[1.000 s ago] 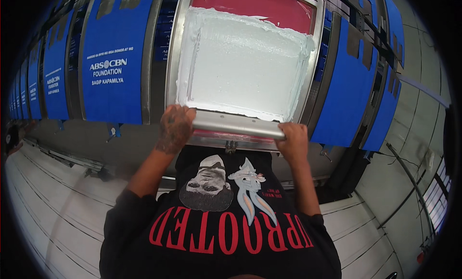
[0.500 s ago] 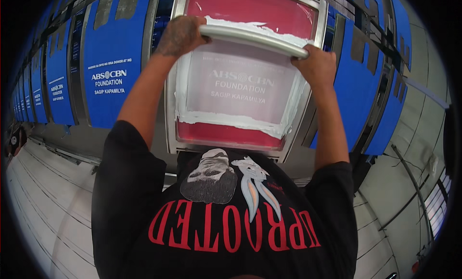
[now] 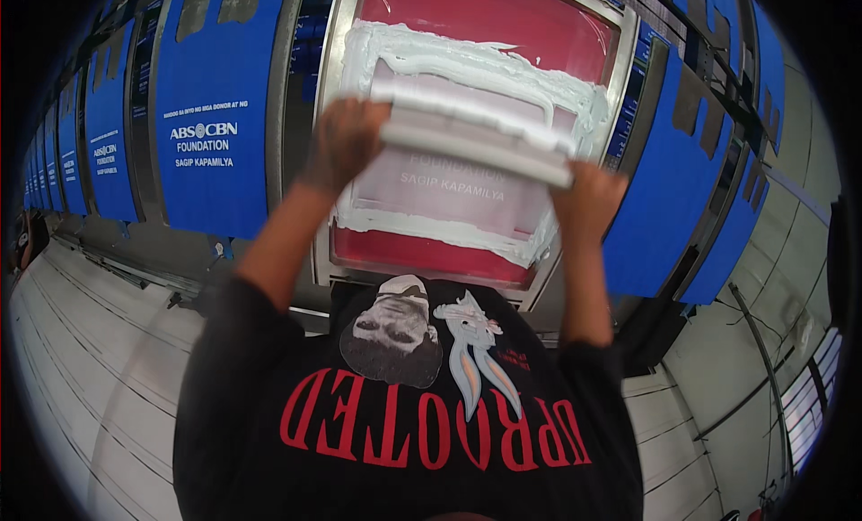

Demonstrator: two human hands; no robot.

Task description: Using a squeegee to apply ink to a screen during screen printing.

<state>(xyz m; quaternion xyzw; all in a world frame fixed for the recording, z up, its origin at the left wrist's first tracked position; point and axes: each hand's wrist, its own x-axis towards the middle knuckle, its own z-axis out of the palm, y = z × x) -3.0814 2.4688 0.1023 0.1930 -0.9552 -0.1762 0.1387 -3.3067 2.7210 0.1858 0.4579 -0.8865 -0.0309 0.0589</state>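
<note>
My left hand (image 3: 348, 136) and my right hand (image 3: 587, 198) are closed round the two ends of a squeegee (image 3: 476, 153) with a pale bar handle. It lies crosswise over a printing screen (image 3: 395, 269), which has a metal frame and red borders round a pale mesh window. White ink is smeared thickly along the window's edges, with a heavy band (image 3: 449, 67) on the far side of the squeegee. White lettering shows through the mesh on the near side. The squeegee and both hands are slightly blurred, and my fingertips are partly hidden.
Blue bag panels (image 3: 211, 117) with handle cut-outs and white print lie in a row to the left. More blue panels (image 3: 669, 171) lie to the right. Part of another person (image 3: 29, 242) shows at the far left edge. Pale tiled floor (image 3: 108, 359) runs below.
Both hands have drawn the squeegee toward me, from the far part of the mesh to about its middle. More white ink now shows behind it. The view has shifted slightly.
</note>
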